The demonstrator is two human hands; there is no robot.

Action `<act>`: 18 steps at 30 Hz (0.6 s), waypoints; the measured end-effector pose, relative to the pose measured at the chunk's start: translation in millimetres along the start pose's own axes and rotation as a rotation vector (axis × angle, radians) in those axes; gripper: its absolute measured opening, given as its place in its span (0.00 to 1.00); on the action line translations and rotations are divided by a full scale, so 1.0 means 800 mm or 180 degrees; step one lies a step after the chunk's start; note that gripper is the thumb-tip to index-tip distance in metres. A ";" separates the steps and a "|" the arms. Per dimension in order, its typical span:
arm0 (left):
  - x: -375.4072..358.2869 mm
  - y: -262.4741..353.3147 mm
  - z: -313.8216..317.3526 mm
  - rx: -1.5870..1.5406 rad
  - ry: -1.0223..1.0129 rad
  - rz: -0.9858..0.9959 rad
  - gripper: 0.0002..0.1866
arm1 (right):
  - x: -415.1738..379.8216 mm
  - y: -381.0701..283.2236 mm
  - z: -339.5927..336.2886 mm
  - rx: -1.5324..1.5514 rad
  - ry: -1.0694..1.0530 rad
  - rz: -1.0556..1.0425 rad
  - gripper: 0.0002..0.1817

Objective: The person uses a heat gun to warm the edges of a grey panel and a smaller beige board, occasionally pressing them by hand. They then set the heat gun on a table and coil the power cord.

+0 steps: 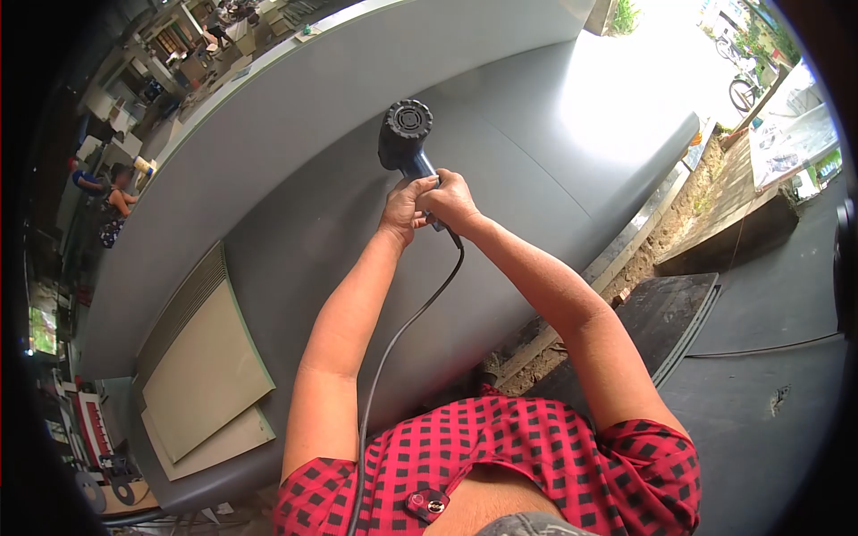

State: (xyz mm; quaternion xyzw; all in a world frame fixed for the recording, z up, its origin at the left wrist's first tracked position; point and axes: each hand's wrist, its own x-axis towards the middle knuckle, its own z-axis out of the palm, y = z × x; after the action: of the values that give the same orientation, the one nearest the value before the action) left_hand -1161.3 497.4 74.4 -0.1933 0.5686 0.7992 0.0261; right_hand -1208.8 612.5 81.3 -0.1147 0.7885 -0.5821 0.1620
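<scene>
Beige sheets (210,362) lie overlapping on the gray tabletop (304,241) at lower left. At upper center, the left hand (404,213) and right hand (454,202) touch, each grip closed around the handle of the heat gun (407,129), raised over the tabletop. Stacked dark panels (666,313) lie at lower right.

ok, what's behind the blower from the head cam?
Grey surface shows all around the blower. The patch directly behind its body is covered, and the left hand and right hand hide more. Can't tell any marks there.
</scene>
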 end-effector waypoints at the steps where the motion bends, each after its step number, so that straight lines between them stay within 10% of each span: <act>1: 0.003 -0.002 0.007 -0.0006 0.0002 -0.0005 0.25 | 0.002 0.003 -0.006 -0.0004 -0.0003 0.0005 0.23; 18: 0.022 -0.015 0.035 0.0110 0.0181 -0.0049 0.23 | 0.018 0.021 -0.032 -0.0090 -0.0047 -0.0143 0.17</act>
State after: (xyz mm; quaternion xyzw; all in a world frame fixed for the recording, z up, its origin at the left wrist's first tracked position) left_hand -1182.1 524.4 65.6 -0.2198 0.5814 0.7832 0.0194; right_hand -1231.9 634.7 70.1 -0.1389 0.7926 -0.5736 0.1530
